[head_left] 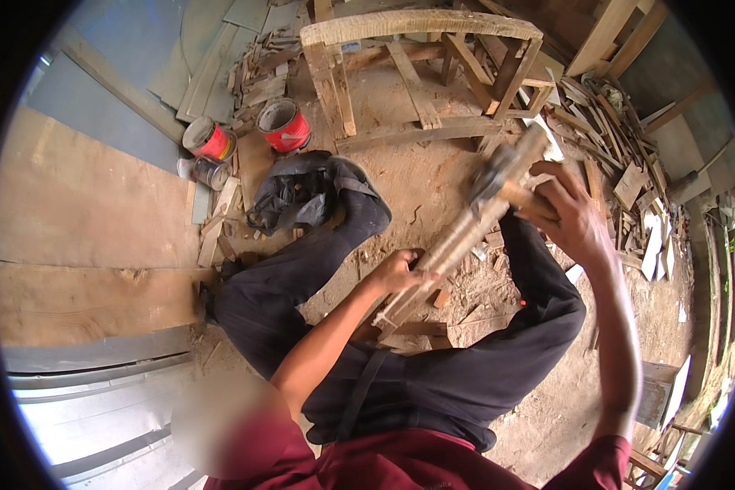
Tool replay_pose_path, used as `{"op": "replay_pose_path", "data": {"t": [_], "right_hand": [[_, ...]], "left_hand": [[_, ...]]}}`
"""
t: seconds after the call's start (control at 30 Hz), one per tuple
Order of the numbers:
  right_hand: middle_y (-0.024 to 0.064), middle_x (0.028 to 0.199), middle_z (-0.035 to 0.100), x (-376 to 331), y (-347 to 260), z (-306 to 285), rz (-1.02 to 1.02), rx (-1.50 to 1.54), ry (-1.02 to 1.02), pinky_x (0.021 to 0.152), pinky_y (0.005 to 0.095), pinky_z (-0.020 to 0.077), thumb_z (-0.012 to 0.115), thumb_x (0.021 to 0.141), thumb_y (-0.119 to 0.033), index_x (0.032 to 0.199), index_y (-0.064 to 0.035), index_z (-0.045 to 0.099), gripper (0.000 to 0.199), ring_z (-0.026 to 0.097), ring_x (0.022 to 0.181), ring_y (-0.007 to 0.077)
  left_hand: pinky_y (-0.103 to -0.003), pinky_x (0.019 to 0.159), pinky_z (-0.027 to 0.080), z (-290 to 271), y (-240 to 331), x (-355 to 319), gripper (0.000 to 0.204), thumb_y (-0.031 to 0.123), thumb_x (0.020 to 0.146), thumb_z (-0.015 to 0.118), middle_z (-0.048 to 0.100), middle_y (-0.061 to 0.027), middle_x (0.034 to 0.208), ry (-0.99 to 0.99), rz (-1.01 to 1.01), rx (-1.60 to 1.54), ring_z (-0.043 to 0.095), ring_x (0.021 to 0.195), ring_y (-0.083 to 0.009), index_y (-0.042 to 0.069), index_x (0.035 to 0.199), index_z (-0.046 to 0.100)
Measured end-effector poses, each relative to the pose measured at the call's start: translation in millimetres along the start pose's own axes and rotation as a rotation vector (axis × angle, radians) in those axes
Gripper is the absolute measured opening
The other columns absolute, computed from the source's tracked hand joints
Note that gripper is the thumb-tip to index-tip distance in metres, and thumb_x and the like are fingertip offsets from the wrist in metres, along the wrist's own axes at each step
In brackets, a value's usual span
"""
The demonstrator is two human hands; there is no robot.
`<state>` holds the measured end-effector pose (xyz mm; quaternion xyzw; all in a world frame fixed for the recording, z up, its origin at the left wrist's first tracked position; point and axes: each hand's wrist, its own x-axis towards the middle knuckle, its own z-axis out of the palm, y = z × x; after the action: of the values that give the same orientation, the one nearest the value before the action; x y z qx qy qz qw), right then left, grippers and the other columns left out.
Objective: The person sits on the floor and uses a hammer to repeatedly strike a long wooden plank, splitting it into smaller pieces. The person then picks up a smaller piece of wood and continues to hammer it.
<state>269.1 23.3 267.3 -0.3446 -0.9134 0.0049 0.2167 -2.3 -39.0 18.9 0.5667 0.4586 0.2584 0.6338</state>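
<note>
Across the left hand point(404, 273) and slanting forward to its right lies a long piece of wood point(453, 242), blurred toward its far end. The left hand is closed around it near the lower end. Beyond and to the right of that hand, the right hand point(576, 216) is wrapped around the handle of a hammer point(506, 193), whose head is over the wood; whether they touch, I cannot tell.

The step in hand looks like hammering on this piece. I judge that the next move calls for a firm left grip, with those fingers clear of the hammer head.

Below both hands are bent legs in dark trousers point(474, 392). Forward of the left hand, to its left, stand 2 red tins point(294, 135); straight ahead is a wooden frame point(420, 27). Scrap wood point(629, 184) lies right of the right hand.
</note>
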Motion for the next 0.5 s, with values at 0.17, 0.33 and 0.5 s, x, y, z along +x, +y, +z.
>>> {"op": "replay_pose_path", "data": {"t": [0.17, 0.33, 0.5], "right_hand": [[0.0117, 0.091, 0.064, -45, -16, 110, 0.597, 0.547, 0.415, 0.065, 0.0325, 0.0521, 0.073, 0.085, -0.009, 0.105, 0.0005, 0.056, 0.028, 0.066, 0.079, 0.0199], [0.0001, 0.071, 0.054, -86, -87, 207, 1.003, 1.014, 0.431, 0.048, 0.0229, 0.0419, 0.066, 0.095, -0.022, 0.093, -0.0023, 0.052, 0.024, 0.053, 0.056, 0.0069], [-0.0026, 0.056, 0.047, -129, -87, 249, 1.108, 0.893, 0.225, 0.04, 0.0241, 0.0367, 0.067, 0.093, -0.022, 0.082, -0.0041, 0.05, 0.027, 0.046, 0.044, 0.0063]], "left_hand": [[-0.034, 0.073, 0.053, -12, -26, 12, 0.054, 0.049, 0.084, 0.073, 0.071, -0.0109, 0.094, 0.218, 0.154, -0.012, 0.066, 0.081, -0.0178, 0.002, 0.109, 0.065], [-0.029, 0.068, 0.049, -33, -75, 14, 0.045, 0.04, 0.089, 0.07, 0.068, -0.0066, 0.087, 0.397, 0.134, -0.106, 0.062, 0.079, -0.0134, -0.001, 0.106, 0.063], [-0.031, 0.068, 0.045, -37, -70, 13, 0.054, 0.052, 0.086, 0.068, 0.063, -0.0014, 0.084, 0.428, 0.031, -0.091, 0.055, 0.077, -0.0104, 0.0, 0.098, 0.065]]}}
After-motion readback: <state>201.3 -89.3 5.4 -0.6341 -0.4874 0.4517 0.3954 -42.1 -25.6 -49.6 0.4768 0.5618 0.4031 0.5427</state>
